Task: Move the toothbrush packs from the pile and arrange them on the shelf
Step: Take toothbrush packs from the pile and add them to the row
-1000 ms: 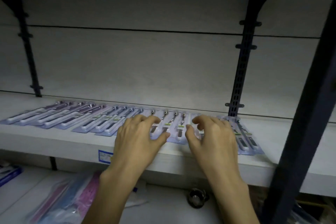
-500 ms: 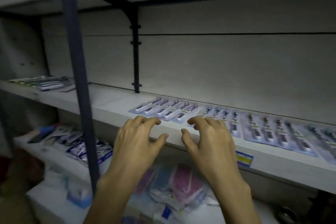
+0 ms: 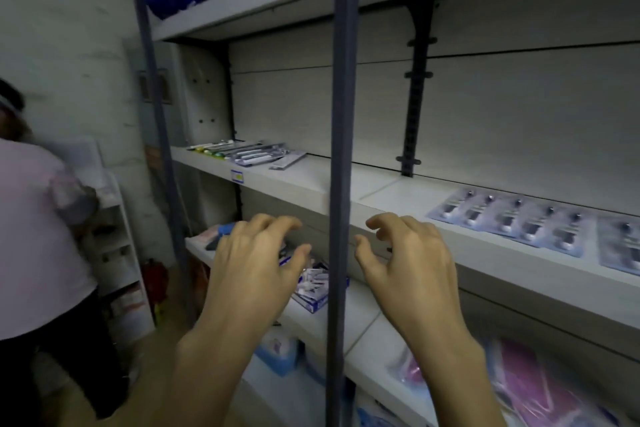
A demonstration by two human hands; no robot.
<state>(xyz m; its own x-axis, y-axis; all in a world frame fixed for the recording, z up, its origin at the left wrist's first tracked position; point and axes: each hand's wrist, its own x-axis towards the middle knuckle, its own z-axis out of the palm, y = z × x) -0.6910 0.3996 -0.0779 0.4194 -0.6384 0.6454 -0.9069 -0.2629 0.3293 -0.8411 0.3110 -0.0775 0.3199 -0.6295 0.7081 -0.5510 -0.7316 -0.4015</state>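
Your left hand (image 3: 256, 263) and right hand (image 3: 408, 263) float in the air near you, fingers loosely bent, holding nothing. A gray post (image 3: 341, 184) stands between them. Past your right hand, toothbrush packs (image 3: 509, 218) lie side by side on the white shelf (image 3: 398, 194). Farther left on that shelf sits a small pile of packs (image 3: 256, 153).
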